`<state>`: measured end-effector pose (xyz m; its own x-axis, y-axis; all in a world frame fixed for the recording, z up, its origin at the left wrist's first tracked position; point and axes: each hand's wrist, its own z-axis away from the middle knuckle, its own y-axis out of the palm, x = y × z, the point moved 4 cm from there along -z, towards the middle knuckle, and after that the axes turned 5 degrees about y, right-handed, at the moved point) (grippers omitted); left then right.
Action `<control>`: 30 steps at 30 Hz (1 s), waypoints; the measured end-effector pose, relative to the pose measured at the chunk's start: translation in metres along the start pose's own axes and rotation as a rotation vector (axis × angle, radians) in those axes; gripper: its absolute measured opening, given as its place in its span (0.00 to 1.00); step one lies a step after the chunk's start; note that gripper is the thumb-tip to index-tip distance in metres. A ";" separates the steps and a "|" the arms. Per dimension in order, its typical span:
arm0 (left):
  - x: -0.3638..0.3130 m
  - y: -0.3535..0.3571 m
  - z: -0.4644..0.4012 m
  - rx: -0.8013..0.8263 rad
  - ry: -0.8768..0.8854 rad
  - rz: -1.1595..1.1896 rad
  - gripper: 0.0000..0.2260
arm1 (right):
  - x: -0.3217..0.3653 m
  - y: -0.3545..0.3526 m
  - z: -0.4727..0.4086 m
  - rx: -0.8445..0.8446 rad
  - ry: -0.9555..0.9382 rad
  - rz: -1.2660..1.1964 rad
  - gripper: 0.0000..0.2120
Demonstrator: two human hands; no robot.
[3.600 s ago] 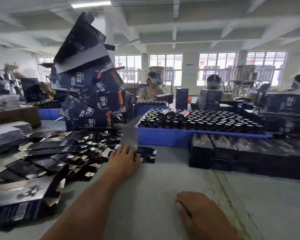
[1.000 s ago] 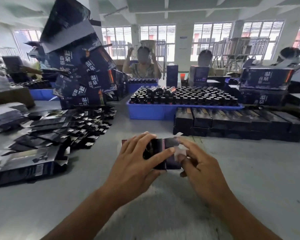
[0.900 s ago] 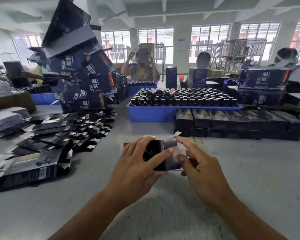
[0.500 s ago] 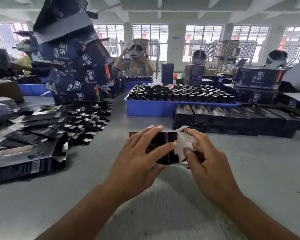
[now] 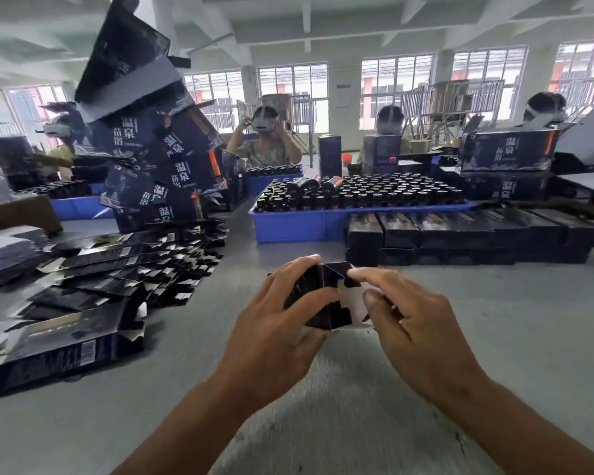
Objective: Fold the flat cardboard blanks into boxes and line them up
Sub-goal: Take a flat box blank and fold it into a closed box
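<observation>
Two hands are showing, the left hand [image 5: 275,323] and the right hand [image 5: 412,323], sharing one half-folded box [image 5: 323,296]. Three people are sitting across the table [image 5: 511,337]: one person [image 5: 264,145], a second person [image 5: 390,125], a third person [image 5: 544,109]. One blue tray [image 5: 295,224] is holding perhaps a hundred bottles [image 5: 374,190], too blurred for counting. One heap of flat blanks [image 5: 117,269] is lying at the left.

Blue tray [image 5: 290,227] of dark bottles [image 5: 360,193] ahead of me; 3 ppl w/ headsets sit beyond, windows [image 5: 396,87] behind.
</observation>
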<state>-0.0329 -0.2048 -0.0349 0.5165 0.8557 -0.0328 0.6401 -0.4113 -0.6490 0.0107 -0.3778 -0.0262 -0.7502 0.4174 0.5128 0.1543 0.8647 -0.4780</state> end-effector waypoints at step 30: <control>0.002 -0.002 0.002 -0.008 0.010 0.052 0.23 | 0.005 -0.003 0.002 0.020 0.141 -0.054 0.22</control>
<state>-0.0342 -0.2011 -0.0350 0.5551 0.8297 -0.0589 0.6167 -0.4580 -0.6402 0.0057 -0.3793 -0.0235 -0.6590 0.4072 0.6324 0.1029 0.8817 -0.4604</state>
